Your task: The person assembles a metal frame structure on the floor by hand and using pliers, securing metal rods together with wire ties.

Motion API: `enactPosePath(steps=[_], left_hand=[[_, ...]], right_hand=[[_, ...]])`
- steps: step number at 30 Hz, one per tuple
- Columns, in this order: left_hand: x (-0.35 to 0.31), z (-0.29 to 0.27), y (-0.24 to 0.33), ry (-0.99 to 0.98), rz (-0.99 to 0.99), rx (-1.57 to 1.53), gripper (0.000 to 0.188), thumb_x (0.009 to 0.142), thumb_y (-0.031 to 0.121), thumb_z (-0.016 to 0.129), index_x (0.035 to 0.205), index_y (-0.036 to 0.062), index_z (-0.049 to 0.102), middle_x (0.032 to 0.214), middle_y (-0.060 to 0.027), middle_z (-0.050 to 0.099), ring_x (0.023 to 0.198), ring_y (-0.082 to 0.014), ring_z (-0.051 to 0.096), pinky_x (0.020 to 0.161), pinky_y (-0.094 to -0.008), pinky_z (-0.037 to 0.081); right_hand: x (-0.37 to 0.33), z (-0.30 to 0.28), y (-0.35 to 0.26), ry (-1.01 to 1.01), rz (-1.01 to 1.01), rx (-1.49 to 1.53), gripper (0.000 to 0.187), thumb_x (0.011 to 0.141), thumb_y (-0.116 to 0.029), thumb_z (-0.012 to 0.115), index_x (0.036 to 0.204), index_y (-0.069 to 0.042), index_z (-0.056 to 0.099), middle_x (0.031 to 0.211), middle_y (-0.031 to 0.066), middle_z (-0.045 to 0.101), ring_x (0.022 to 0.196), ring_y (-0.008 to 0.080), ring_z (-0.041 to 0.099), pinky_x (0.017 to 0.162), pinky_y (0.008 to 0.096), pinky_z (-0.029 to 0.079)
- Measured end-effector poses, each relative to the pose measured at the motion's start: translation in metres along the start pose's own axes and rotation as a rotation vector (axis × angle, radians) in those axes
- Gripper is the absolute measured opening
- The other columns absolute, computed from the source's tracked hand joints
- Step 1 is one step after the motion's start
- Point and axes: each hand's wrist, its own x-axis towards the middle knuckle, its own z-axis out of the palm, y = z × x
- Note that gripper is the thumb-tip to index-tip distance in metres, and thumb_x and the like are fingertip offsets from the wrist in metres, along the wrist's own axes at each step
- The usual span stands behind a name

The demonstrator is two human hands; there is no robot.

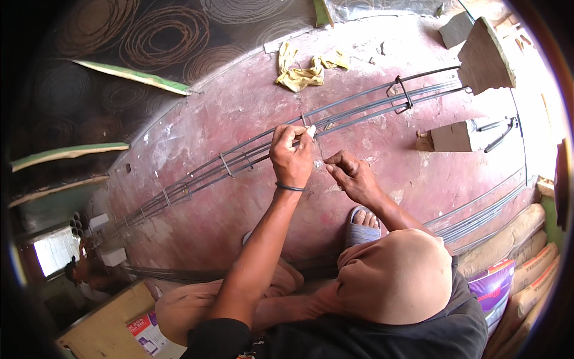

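A long cage of steel reinforcing bars runs diagonally across the floor, with square stirrups set around the bars at intervals. My left hand is at the middle of the cage, its fingers curled and pinched against the bars beside a stirrup; what the fingertips grip is hidden. Just right of it and nearer me, my right hand pinches a thin tie wire between thumb and forefinger. The wire rises from those fingers toward the bars by my left hand.
Concrete blocks prop the cage's right end, and another block lies nearby. A yellow cloth is beyond the cage. Loose bars and stacked sacks are at right. A cardboard box stands lower left; another person is farther back.
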Motion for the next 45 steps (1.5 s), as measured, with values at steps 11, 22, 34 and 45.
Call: enactPosePath(steps=[11,22,34,45], left_hand=[[-0.001,-0.004,0.008,-0.008,-0.05,0.08,0.005,0.077,-0.001,0.065,0.079,-0.0014,0.06,0.078,-0.0107,0.06,0.071,-0.0222,0.06,0.063,-0.0323,0.047],[0.001,-0.001,0.018,-0.061,-0.235,-0.076,0.008,0.084,0.002,0.065,0.081,-0.0031,0.059,0.076,-0.0024,0.061,0.071,-0.0068,0.055,0.063,-0.022,0.044],[0.004,-0.003,-0.009,-0.046,-0.32,0.019,0.012,0.083,0.009,0.067,0.082,-0.002,0.061,0.076,-0.0024,0.06,0.069,-0.0075,0.052,0.063,-0.0228,0.043],[-0.002,-0.003,-0.011,-0.016,-0.258,-0.065,0.011,0.083,0.007,0.066,0.084,-0.0012,0.059,0.081,-0.0042,0.061,0.076,-0.0095,0.054,0.069,-0.0235,0.044]], right_hand=[[0.024,0.033,-0.009,0.209,-0.007,-0.054,0.035,0.079,-0.017,0.073,0.106,-0.001,0.057,0.064,0.0056,0.054,0.056,0.0146,0.053,0.053,0.0312,0.045],[0.044,0.038,-0.001,0.418,-0.334,-0.352,0.016,0.084,-0.014,0.065,0.09,-0.001,0.059,0.07,0.0176,0.059,0.063,0.0368,0.06,0.053,0.0414,0.046],[0.044,0.047,-0.002,0.432,-0.34,-0.381,0.01,0.087,-0.01,0.062,0.088,-0.001,0.058,0.064,0.0138,0.057,0.055,0.0275,0.061,0.05,0.0372,0.046],[0.042,0.041,0.0,0.473,-0.219,-0.22,0.013,0.085,-0.012,0.067,0.091,-0.001,0.06,0.062,0.012,0.058,0.05,0.0194,0.055,0.048,0.0312,0.044]])
